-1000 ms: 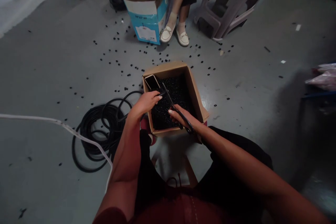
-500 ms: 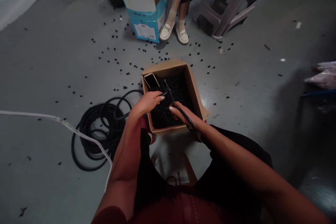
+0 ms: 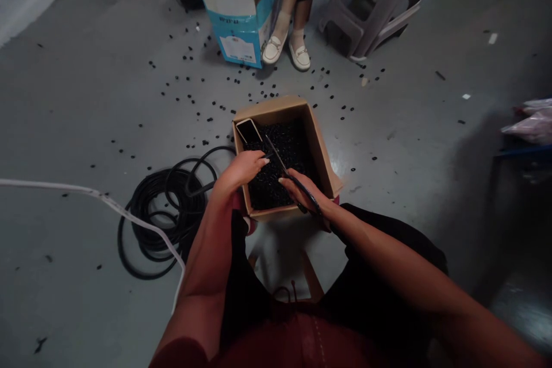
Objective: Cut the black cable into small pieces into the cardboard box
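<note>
- The open cardboard box [image 3: 276,108] sits on the grey concrete floor [image 3: 90,103], filled nearly to its rim with small black pieces [image 3: 284,146], too small to identify.
- In the box's far left corner, a flat dark rectangular object [image 3: 249,130] with a pale edge lies tilted against the walls, partly sunk in the pile.
- The left hand [image 3: 241,169] sits over the box's left side, fingers half closed at the pile; whether it has hold of anything is too small to tell.
- The right hand [image 3: 304,192] is closed around the black scissors [image 3: 287,175] at the box's near right corner.
- The scissors lie diagonally across the box, their tips pointing toward its far left corner and their handles over the near wall.
- Just beside the box's left wall lies a coiled black cable [image 3: 164,218], with a white cable [image 3: 107,204] over it; loose black pieces [image 3: 194,100] dot the floor past the far wall and both sides.
- Well beyond the far wall stand a blue-and-white carton [image 3: 237,29] and a co-worker's feet in cream loafers [image 3: 284,52] — the nearest things that way.
</note>
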A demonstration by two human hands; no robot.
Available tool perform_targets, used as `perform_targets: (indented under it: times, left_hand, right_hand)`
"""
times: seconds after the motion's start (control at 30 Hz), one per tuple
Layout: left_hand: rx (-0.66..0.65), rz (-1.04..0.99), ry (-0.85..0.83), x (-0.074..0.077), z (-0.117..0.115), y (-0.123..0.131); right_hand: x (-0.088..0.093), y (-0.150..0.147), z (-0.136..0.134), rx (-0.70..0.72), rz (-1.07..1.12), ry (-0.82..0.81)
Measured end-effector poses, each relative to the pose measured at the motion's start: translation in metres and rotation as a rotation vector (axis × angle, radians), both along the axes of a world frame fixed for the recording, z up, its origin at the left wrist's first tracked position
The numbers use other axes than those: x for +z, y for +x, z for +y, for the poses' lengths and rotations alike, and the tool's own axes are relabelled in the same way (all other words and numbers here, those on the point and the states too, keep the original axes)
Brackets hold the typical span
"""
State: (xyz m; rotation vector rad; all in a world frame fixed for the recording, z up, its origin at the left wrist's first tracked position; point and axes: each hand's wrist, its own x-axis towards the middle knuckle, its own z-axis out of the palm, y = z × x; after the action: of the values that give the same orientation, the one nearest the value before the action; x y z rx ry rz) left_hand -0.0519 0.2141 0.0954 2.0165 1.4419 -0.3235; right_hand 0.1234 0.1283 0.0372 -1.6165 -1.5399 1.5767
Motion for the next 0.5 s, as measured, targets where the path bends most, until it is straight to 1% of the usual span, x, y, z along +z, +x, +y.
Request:
perform_targets:
  times: [0.2, 0.33, 0.5]
  left_hand:
    - [-0.040, 0.071, -0.017, -0.005, 0.000, -0.003]
    - [-0.056, 0.101, -0.034, -0.006, 0.000, -0.006]
    - [-0.039, 0.111, -0.052, -0.009, 0.000, -0.009]
  right_hand:
    - [-0.006, -0.002, -0.003, 0.054, -0.082, 0.033]
    - [-0.010, -0.006, -0.006, 0.052, -0.118, 0.032]
    - [-0.018, -0.008, -0.008, 0.044, -0.123, 0.019]
